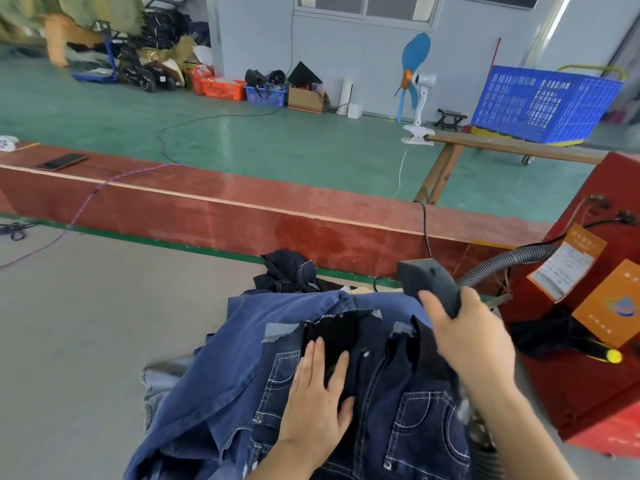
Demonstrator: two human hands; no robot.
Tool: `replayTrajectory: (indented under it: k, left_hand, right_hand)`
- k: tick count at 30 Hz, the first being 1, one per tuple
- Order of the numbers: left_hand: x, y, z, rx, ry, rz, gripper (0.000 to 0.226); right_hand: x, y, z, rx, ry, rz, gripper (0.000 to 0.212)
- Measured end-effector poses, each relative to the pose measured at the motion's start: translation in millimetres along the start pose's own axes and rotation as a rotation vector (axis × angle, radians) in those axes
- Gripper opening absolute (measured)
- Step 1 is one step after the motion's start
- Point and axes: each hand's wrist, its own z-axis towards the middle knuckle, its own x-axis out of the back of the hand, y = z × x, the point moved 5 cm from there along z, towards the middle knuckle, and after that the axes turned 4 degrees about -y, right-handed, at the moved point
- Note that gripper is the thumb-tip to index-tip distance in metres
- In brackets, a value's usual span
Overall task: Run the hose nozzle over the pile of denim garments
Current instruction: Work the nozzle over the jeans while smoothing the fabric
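One dark grey hose nozzle (427,284), ribbed hose trailing, sits gripped in the right hand (464,337); left hand (317,400) lies flat, fingers straight, on the blue denim pile (242,358).

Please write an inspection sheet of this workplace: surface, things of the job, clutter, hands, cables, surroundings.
Surface: grey table, red board along its far edge.
Job's things: pile of denim garments; black hose nozzle on a ribbed hose, raised over the pile's far right part.
Clutter: phone on the board.
Hands: left hand rests flat on the dark jeans; right hand grips the nozzle.
Cables: purple cord across board and table; black cable over the board.
Surroundings: green floor, clip fan, blue crate, red machine.
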Motion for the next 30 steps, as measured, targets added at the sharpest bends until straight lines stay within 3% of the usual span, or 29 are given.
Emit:
replayTrajectory:
  k: [2, 7, 10, 16, 20, 27, 30]
  left_hand:
    - [2, 1, 1, 0.01, -0.004, -0.001, 0.071]
    - [4, 3, 1, 0.023, -0.013, 0.003, 0.07]
    - [4, 3, 0, 0.034, -0.022, 0.004, 0.067]
    - [-1, 2, 0, 0.043, -0.021, -0.017, 0.069]
    - [-3, 1, 2, 0.033, -0.032, -0.009, 0.068]
    - [-1, 1, 0, 0.009, -0.01, 0.01, 0.061]
    - [1, 1, 1, 0.02, -0.024, 0.015, 0.065]
  right_hand:
    - [9, -2, -7, 0.037, -0.055, 0.034, 0.041]
    - [-31, -9, -46, 0.133, -0.345, -0.234, 0.041]
    - [-56, -11, -56, 0.183, -0.407, -0.34, 0.04]
    - [-84, -21, -46, 0.217, -0.32, -0.417, 0.036]
    - [-90, -24, -31, 0.199, -0.27, -0.445, 0.047]
    - [-23, -18, 1, 0.039, 0.042, -0.047, 0.042]
    - [1, -11, -4, 0.048, 0.004, 0.01, 0.041]
